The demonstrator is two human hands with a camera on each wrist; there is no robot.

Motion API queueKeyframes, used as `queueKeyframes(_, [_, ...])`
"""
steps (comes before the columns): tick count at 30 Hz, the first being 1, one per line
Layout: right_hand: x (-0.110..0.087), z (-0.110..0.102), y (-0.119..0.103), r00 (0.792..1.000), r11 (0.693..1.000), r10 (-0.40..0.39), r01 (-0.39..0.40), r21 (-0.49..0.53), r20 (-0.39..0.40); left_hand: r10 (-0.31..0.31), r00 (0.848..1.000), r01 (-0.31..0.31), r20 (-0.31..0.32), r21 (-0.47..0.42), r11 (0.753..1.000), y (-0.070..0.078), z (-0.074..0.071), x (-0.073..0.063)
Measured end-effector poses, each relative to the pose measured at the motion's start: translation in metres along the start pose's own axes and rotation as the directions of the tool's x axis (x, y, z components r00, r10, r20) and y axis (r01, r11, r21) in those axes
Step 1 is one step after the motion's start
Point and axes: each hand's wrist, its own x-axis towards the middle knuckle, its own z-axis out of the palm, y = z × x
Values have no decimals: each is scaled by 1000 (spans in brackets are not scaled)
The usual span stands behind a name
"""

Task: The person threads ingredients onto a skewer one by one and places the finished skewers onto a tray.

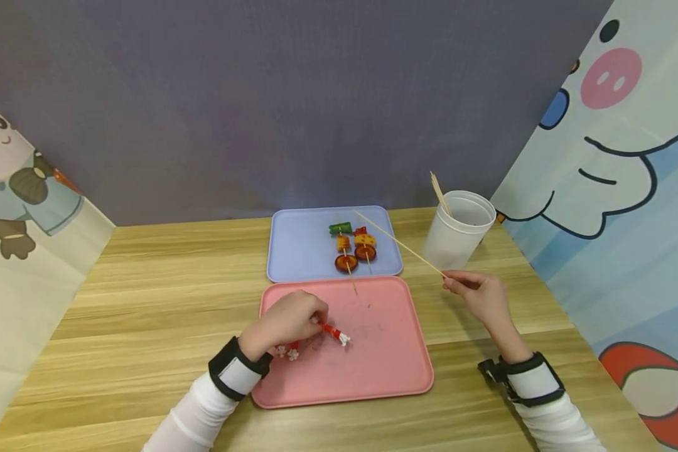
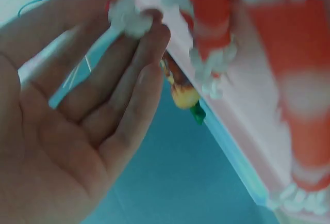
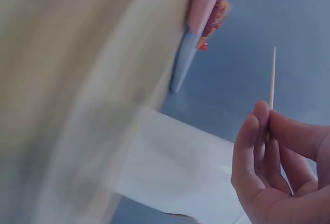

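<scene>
My left hand is over the left part of a pink tray. Between its thumb and fingertips it pinches a red-and-white toy food piece with a frilled white end. More pieces of this kind lie on the tray, partly hidden by that hand; the left wrist view shows them close up. Right of the trays, my right hand pinches a thin wooden skewer near one end. The skewer slants up and left, its far tip over the blue tray. Nothing is threaded on it.
Behind the pink tray lies a light blue tray with two loaded skewers of toy food, one overhanging the pink tray. A white tub with several skewers stands at the back right. A grey panel closes the back.
</scene>
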Motion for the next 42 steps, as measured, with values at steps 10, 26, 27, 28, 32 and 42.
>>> queueKeyframes(10, [-3,-4,-29,981,984,-180,179,-28,-70,-249,891,165,-380,-242,956,-4,-26,7])
queueKeyframes(26, [-12,-4,-56,970,968,-237,241,74,-57,-376,630,100,-680,-409,907,-12,-46,17])
queueKeyframes(27, [-12,-4,-58,969,968,-240,243,68,-56,-385,618,97,-685,-419,903,-13,-47,17])
queueKeyframes(28, [-12,-4,-60,969,968,-241,245,60,-57,-395,606,95,-690,-430,898,-13,-48,17])
queueKeyframes(32, [-16,-6,-77,964,963,-259,262,56,-60,-419,564,70,-712,-464,883,-14,-54,18])
queueKeyframes(42, [-20,-4,-91,958,956,-284,287,67,-52,-467,480,-20,-743,-542,840,-12,-66,23])
